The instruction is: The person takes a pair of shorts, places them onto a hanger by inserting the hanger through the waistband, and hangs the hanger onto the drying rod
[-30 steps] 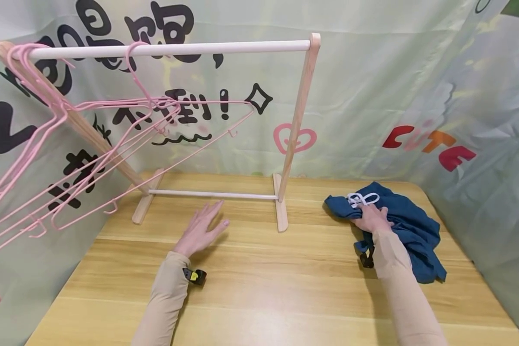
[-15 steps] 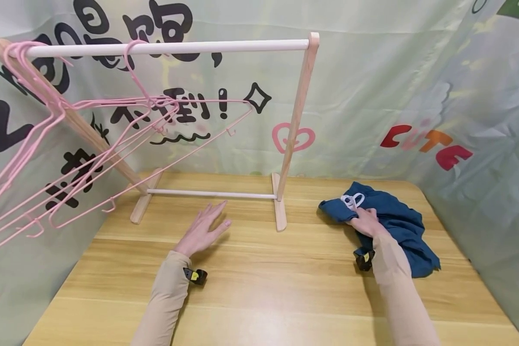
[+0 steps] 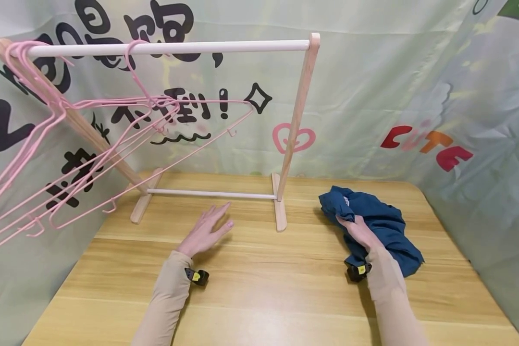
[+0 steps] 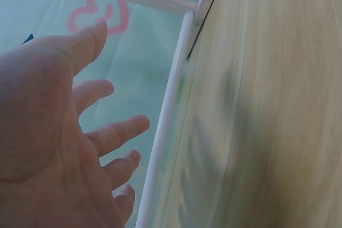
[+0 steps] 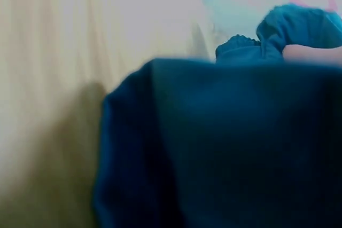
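Note:
Bunched dark blue shorts [image 3: 378, 218] lie on the right side of the wooden table [image 3: 259, 288], a bit of white drawstring [image 3: 346, 201] showing at the waistband. My right hand [image 3: 360, 230] grips them by the waistband edge, the fingers partly hidden under the cloth. In the right wrist view the blue cloth [image 5: 251, 142] fills most of the picture and covers nearly all of the hand. My left hand [image 3: 205, 230] is held over the table in front of the rack, fingers spread and holding nothing; the left wrist view shows its palm and fingers [image 4: 120, 134].
A wooden clothes rack [image 3: 300, 115] with a white top rail [image 3: 225, 46] stands at the back left. Several pink hangers [image 3: 134, 122] hang at its left end and reach out toward the front. A printed cloth backdrop [image 3: 372, 86] encloses the table's back and sides.
The right hand has drawn the shorts left and toward me, folding the waistband so the drawstring bow is mostly covered. The left hand has shifted very slightly to the right, still spread.

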Demonstrator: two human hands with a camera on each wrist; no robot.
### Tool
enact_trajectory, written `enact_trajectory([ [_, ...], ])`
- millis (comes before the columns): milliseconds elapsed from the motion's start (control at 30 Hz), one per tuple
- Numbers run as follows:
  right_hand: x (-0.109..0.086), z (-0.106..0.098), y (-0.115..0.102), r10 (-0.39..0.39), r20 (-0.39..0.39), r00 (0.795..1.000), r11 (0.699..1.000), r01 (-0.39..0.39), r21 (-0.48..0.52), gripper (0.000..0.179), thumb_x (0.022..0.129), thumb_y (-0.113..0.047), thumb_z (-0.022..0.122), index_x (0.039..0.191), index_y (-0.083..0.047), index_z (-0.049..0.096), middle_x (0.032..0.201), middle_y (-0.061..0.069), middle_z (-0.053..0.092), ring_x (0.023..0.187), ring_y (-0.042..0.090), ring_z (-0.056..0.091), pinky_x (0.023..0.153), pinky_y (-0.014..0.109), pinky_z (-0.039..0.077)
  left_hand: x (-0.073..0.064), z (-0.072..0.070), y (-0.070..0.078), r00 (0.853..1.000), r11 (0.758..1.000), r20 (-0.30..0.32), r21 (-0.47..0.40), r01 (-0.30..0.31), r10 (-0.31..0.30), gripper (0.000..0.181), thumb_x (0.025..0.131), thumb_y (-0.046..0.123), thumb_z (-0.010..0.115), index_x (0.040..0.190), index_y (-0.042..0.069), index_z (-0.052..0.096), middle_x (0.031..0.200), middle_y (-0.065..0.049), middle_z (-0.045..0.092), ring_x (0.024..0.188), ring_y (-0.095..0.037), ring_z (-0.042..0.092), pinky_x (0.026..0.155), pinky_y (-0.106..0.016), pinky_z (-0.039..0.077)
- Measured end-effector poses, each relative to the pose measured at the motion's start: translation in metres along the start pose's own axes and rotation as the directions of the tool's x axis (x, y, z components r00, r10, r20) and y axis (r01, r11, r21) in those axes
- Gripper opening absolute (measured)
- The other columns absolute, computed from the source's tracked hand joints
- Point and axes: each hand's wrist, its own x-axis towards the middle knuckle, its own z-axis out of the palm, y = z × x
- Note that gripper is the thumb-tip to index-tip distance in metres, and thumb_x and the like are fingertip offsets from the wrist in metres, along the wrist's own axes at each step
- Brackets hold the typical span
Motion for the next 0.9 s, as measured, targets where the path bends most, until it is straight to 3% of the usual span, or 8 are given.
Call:
enact_trajectory([
  [100,-0.004,0.008,-0.004,0.033,0.015,0.999,0.997,-0.034,0.07,0.103,0.1,-0.068,0.036,0.158,0.007,-0.005,0.164,0.035,0.002,0.152,0.053,0.007,0.123,0.063,0.014,0.0,0.001,0.0,1.0,1.0,0.008,-0.007,0.002,-0.002,0.066,0.106,0.043,0.046,0.162,0.019,0.021,0.166,-0.012,0.026,0.156,-0.044,0.011,0.125,-0.06,0.003],
  [200,-0.008,0.016,-0.007,0.028,0.014,1.0,0.995,-0.029,0.096,0.105,0.099,-0.07,0.035,0.158,0.004,-0.009,0.165,0.033,-0.002,0.153,0.051,0.004,0.123,0.062,0.012,0.001,0.002,0.0,1.0,1.0,0.011,-0.012,0.005,-0.005,0.066,0.106,0.043,0.046,0.162,0.019,0.021,0.166,-0.012,0.026,0.156,-0.042,0.011,0.125,-0.06,0.003],
  [433,-0.012,0.035,-0.012,-0.069,-0.027,0.997,0.99,0.072,0.12,0.092,0.102,-0.063,0.034,0.161,-0.002,-0.002,0.167,0.028,0.002,0.155,0.046,0.005,0.125,0.06,0.012,0.001,0.004,0.005,1.0,1.0,0.019,-0.022,-0.005,0.005,0.066,0.106,0.044,0.045,0.162,0.02,0.021,0.166,-0.014,0.026,0.156,-0.043,0.01,0.125,-0.061,0.002],
  [533,-0.014,0.043,-0.015,-0.075,-0.039,0.996,0.991,0.079,0.108,0.089,0.103,-0.062,0.033,0.161,-0.001,0.001,0.166,0.03,0.001,0.155,0.046,0.001,0.125,0.06,0.01,0.002,0.006,0.007,1.0,1.0,0.02,-0.022,-0.015,0.015,0.066,0.106,0.044,0.045,0.162,0.02,0.021,0.166,-0.014,0.026,0.156,-0.043,0.01,0.125,-0.061,0.002],
  [733,-0.018,0.063,-0.026,-0.102,-0.082,0.991,0.992,0.108,0.066,0.077,0.107,-0.054,0.032,0.158,0.002,0.022,0.16,0.03,0.019,0.151,0.043,0.004,0.123,0.059,0.012,0.003,0.01,0.015,0.999,0.999,0.036,-0.049,0.001,0.0,0.066,0.105,0.047,0.044,0.162,0.023,0.019,0.167,-0.012,0.025,0.157,-0.04,0.009,0.125,-0.06,0.002],
  [900,-0.018,0.083,-0.035,-0.17,-0.148,0.974,0.984,0.175,0.023,0.061,0.108,-0.045,0.037,0.146,0.002,0.045,0.15,0.029,0.036,0.144,0.04,0.015,0.119,0.058,0.018,0.005,0.016,0.025,0.997,0.996,0.072,-0.083,-0.019,0.025,0.068,0.106,0.046,0.044,0.162,0.019,0.017,0.163,-0.014,0.035,0.155,-0.04,0.019,0.124,-0.063,0.009],
])
